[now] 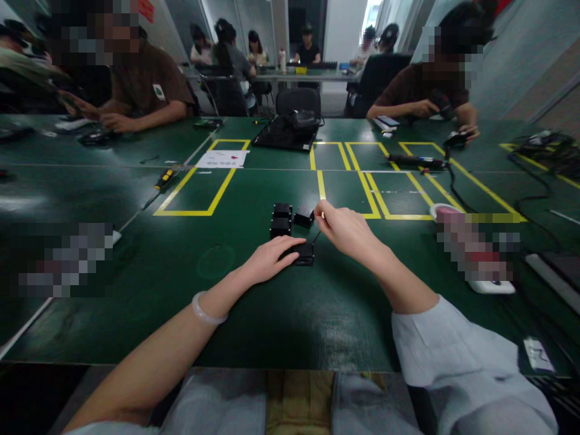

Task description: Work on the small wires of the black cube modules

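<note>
My left hand rests on a small black box on the green table, its fingers curled over the box's top and near side. My right hand hovers just right of that box, fingers pinched on a thin dark tool whose tip points down toward the box. Three more small black boxes lie just beyond: one, another behind it, and a third to their right. A pale bracelet circles my left wrist.
Yellow tape rectangles mark the table ahead. A screwdriver and a white sheet lie at left, a black tray at centre back, a cabled tool at right. People sit working on both sides.
</note>
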A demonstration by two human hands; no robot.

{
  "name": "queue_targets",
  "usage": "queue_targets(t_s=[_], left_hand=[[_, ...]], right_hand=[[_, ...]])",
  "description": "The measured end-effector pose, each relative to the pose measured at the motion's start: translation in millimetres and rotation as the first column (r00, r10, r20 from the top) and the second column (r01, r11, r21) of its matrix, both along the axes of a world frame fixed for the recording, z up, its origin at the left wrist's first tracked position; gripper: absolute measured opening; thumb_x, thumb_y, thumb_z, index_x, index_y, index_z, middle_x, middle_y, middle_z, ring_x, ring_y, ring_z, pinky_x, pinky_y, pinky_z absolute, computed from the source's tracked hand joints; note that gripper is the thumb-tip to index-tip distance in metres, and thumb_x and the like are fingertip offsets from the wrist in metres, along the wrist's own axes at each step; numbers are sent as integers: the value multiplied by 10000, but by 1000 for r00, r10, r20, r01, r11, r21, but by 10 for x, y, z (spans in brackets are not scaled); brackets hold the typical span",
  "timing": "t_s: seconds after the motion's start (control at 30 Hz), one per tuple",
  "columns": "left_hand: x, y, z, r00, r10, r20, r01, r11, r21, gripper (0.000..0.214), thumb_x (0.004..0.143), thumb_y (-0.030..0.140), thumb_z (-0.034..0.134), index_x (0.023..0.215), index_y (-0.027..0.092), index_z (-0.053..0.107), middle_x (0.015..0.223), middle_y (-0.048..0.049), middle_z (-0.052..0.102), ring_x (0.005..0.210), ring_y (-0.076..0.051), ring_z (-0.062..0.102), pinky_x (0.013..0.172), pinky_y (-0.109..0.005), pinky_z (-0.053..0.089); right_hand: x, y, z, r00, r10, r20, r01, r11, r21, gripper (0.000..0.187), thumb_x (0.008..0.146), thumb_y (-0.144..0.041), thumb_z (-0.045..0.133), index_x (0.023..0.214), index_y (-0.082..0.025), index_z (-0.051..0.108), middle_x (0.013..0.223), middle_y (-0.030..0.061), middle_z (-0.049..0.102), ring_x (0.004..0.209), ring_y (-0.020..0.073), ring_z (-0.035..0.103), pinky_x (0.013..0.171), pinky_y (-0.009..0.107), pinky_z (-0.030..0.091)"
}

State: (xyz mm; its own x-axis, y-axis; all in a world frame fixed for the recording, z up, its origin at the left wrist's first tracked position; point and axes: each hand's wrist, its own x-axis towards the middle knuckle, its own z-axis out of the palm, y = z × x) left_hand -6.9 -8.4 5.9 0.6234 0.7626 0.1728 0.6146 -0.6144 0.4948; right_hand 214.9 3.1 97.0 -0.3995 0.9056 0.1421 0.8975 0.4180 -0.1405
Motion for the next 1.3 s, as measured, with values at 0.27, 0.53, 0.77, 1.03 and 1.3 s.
queue_targets(t_s=[0.27, 0.53, 0.77, 1.03, 1.3], left_hand=[[-6, 9, -20, 1000, 4, 1, -4, 1000, 2, 393, 1012, 385, 391, 1373, 260, 485, 1310, -49, 577, 1201, -220, 537, 1044, -373, 419], [-8, 15, -17, 1000, 1, 5, -1, 1000, 9, 399, 1010, 387, 397, 1378, 259, 480, 1310, -51, 579, 1203, -223, 537, 1037, -371, 424], [-9, 9, -6, 1000, 3, 5, -3, 1000, 5, 394, 1009, 381, 401, 1374, 260, 486, 1311, -49, 579, 1206, -221, 535, 1042, -371, 424], [-7, 12, -16, 1000, 4, 4, -4, 1000, 10, 395, 1008, 380, 399, 1371, 258, 492, 1303, -54, 585, 1191, -225, 545, 1035, -381, 432], [-3, 9, 2, 1000, 7, -6, -7, 1000, -1, 399, 1009, 390, 392, 1376, 263, 483, 1314, -50, 578, 1204, -226, 535, 1044, -384, 421]], right_hand=[[-3, -6, 1, 999, -2, -34, 2, 1000, 2, 266, 954, -306, 327, 1096, -202, 528, 843, 59, 681, 651, 157, 556, 544, 283, 206], [-8, -2, 0, 1000, -3, -2, 3, 1000, -7, 292, 978, -382, 329, 1065, -211, 550, 803, 53, 678, 653, 164, 569, 539, 273, 204], [-12, -9, 2, 999, 37, -29, -37, 999, -7, 271, 964, -291, 318, 1117, -202, 522, 831, 51, 688, 628, 148, 548, 538, 277, 194], [-19, -11, 5, 999, 30, -29, -30, 999, -9, 289, 977, -388, 340, 1056, -213, 556, 820, 51, 685, 675, 162, 578, 537, 270, 208], [-18, -6, -9, 999, 49, -25, -49, 999, -1, 282, 981, -318, 304, 1111, -200, 525, 812, 48, 684, 633, 152, 560, 533, 274, 191]])
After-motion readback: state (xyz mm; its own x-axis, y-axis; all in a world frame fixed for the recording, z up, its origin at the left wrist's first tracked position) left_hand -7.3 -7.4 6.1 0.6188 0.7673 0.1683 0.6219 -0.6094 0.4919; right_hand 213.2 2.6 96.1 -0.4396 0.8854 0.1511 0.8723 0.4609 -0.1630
